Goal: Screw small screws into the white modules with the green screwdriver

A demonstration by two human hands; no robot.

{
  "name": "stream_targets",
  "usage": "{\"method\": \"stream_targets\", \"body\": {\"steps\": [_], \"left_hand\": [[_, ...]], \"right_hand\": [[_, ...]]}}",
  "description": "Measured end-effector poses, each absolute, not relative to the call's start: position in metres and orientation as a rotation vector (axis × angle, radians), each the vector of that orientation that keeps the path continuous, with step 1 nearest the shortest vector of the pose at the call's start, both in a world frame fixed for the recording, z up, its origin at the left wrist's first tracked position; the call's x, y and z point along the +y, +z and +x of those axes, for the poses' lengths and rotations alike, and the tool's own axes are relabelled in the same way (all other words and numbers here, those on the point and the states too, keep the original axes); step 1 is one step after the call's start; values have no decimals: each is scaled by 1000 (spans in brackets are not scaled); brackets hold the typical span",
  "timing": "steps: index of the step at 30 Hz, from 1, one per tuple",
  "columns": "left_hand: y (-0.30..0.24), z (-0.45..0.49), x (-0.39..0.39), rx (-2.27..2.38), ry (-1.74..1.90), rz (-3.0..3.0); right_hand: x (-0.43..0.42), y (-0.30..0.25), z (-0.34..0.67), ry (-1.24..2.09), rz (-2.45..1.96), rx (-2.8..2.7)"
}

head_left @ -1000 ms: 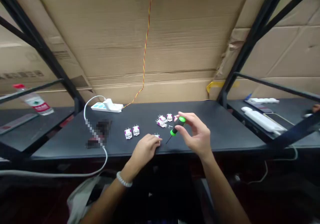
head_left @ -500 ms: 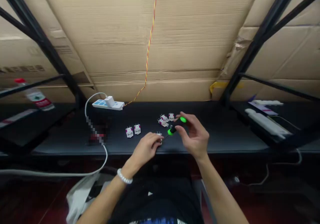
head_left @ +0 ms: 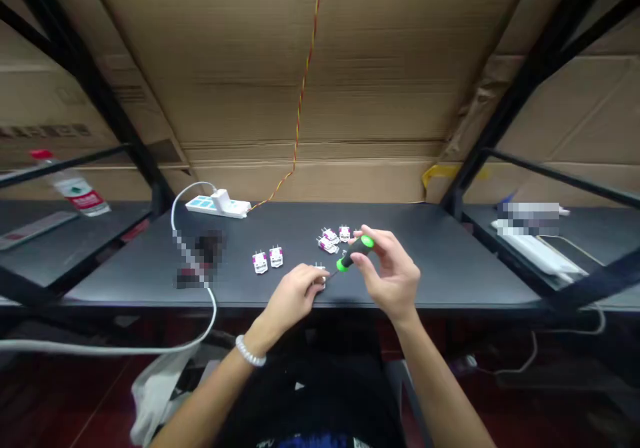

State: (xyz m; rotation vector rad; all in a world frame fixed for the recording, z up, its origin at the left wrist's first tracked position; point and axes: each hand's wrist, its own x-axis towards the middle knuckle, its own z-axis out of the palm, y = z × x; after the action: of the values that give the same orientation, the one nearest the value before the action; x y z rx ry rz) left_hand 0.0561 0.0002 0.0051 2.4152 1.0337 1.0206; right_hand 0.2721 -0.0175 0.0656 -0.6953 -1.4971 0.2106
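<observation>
A: Nearest first?
B: Left hand [head_left: 297,293] steadies a white part [head_left: 321,285] on the table [head_left: 440,248], fingertips partly covering it. Right hand [head_left: 393,275], just across, grasps a screwdriver [head_left: 357,253] by its handle, shaft slanting towards the left fingertips.
A: Changed?
B: One second ago the tip hung clear of the part. Now it meets the left fingertips' edge; exact contact too small to tell. My reading: driver now brought to bear on the part.
A: Farther?
B: Two white-and-purple parts [head_left: 260,263] left of the left hand; a cluster of similar parts [head_left: 328,243] ahead, between the hands. Power strip [head_left: 200,204] beyond, ahead-left.
A: Containers?
B: Red-capped bottle [head_left: 83,196], far left of both hands. Contents unclear.
</observation>
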Motion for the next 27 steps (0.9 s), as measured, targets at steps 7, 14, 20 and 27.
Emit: {"method": "stream_targets", "body": {"steps": [7,14,20,27], "left_hand": [[7,57,-1,1046,1030,2437],[4,58,-1,1050,1057,2464],[1,58,-1,1059,1031,2465],[2,58,2,1058,1047,2375]], "right_hand": [[-19,67,272,171,-707,-1519],[-20,67,270,150,-707,-1544],[-20,69,269,155,-703,-1547],[-10,79,258,115,-756,-1572]]}}
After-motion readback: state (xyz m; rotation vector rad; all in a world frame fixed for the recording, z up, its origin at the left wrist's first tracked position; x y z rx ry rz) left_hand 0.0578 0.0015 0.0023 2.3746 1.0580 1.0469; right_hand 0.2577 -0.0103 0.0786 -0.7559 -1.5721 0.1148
